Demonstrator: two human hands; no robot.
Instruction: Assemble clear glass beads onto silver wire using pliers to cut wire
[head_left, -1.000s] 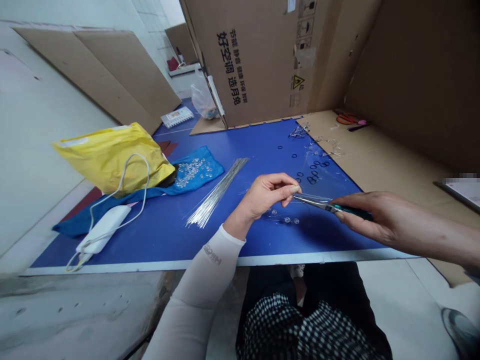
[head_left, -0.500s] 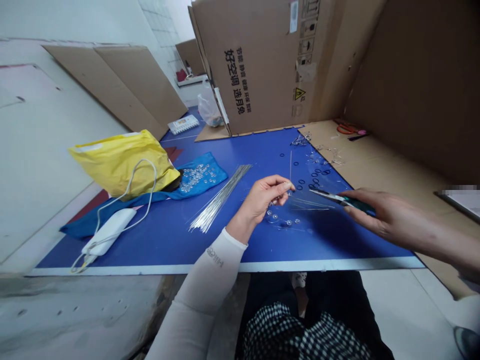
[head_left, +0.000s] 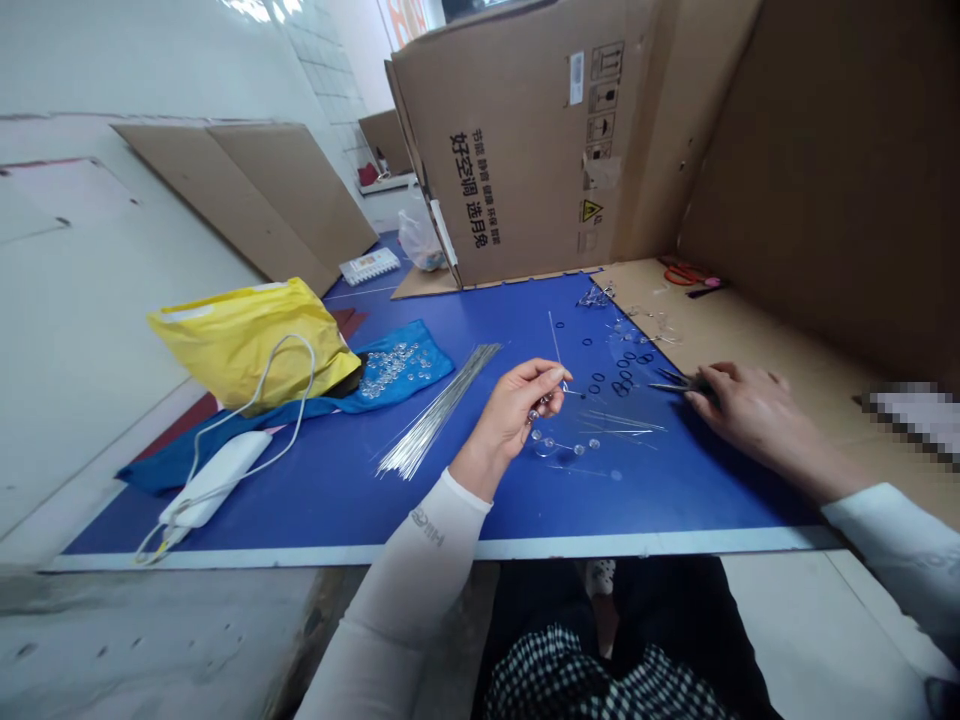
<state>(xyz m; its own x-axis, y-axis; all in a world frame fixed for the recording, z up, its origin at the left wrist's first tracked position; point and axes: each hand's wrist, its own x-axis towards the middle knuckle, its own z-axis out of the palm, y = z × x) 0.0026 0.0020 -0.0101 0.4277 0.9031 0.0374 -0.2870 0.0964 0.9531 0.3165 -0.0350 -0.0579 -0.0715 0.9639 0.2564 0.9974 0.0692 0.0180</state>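
Note:
My left hand [head_left: 529, 400] pinches a thin wire [head_left: 553, 335] that points up from the fingertips, with a clear bead at the fingers. My right hand [head_left: 757, 415] is closed on pliers [head_left: 679, 384], low over the table, their jaws slightly apart and pointing left. Several black rings [head_left: 622, 380] lie between the two hands. Below them are loose thin wires [head_left: 622, 424] and several clear beads [head_left: 579, 449] on the blue table [head_left: 450, 515]. A bundle of silvery wires [head_left: 439, 415] lies left of my left hand.
Clear beads [head_left: 397, 365] rest on a blue cloth beside a yellow bag [head_left: 255, 345]. A white power strip [head_left: 217, 480] with its cable is at the left. Cardboard [head_left: 540, 150] stands at the back. Orange scissors [head_left: 682, 274] and wire pieces lie at the back right.
My right hand with the pliers has moved slightly right, and the jaws have turned and opened. My left hand has shifted a little left with the wire, which now leans left. The camera view has tilted slightly.

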